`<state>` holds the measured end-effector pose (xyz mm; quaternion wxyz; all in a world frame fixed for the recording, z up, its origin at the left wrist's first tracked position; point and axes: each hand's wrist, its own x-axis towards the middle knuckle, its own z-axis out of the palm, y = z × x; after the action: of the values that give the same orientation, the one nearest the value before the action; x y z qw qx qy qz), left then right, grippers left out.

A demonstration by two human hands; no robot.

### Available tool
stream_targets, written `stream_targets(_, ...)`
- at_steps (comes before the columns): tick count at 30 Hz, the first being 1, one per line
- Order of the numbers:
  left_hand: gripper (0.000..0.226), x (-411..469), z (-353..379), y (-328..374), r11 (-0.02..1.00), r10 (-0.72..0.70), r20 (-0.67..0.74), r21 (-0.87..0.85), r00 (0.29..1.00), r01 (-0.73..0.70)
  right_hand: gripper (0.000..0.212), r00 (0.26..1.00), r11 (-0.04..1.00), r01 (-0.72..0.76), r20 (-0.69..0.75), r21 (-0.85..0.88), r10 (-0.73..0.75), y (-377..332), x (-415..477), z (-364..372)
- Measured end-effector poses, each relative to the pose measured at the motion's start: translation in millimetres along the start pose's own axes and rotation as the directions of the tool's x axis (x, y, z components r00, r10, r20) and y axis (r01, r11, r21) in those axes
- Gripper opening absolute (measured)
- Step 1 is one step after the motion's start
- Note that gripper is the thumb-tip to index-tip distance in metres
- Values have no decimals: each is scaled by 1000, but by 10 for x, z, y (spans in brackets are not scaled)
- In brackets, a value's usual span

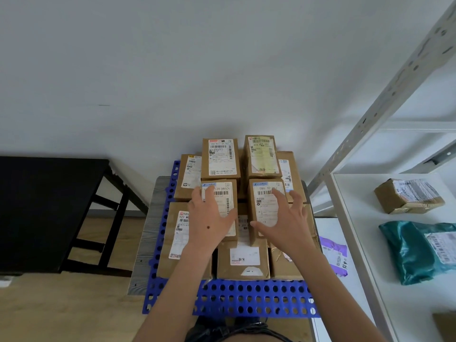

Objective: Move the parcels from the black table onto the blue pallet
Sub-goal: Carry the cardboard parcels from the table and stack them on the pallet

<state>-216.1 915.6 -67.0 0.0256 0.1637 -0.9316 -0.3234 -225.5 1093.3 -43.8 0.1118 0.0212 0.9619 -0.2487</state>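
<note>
Several brown cardboard parcels with white labels are stacked in two layers on the blue perforated pallet (246,299). My left hand (209,218) lies flat with straight fingers on the near-left top parcel (228,193). My right hand (283,218) has spread fingers over the near-right top parcel (265,191), thumb at its left edge. Two more top parcels (220,156) stand behind them against the wall. The black table (47,206) on the left carries no parcel in view.
A white metal shelf rack (370,243) stands on the right and holds a taped brown parcel (408,196), a teal bag (424,250) and a purple bag (336,255). A white wall is right behind the pallet. Wooden floor lies between the table and the pallet.
</note>
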Motion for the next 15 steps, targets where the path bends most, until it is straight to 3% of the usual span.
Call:
stream_targets(6,56,-67,-92,4,995,96,-125,-15,987,-99,76,981,984,178,-90,26,-175,-21,-16,-58)
stream_targets(15,38,-344,-227,-16,999,35,-239,9,971,-33,54,926,910,375,-104,176,-362,-75,-66,-75)
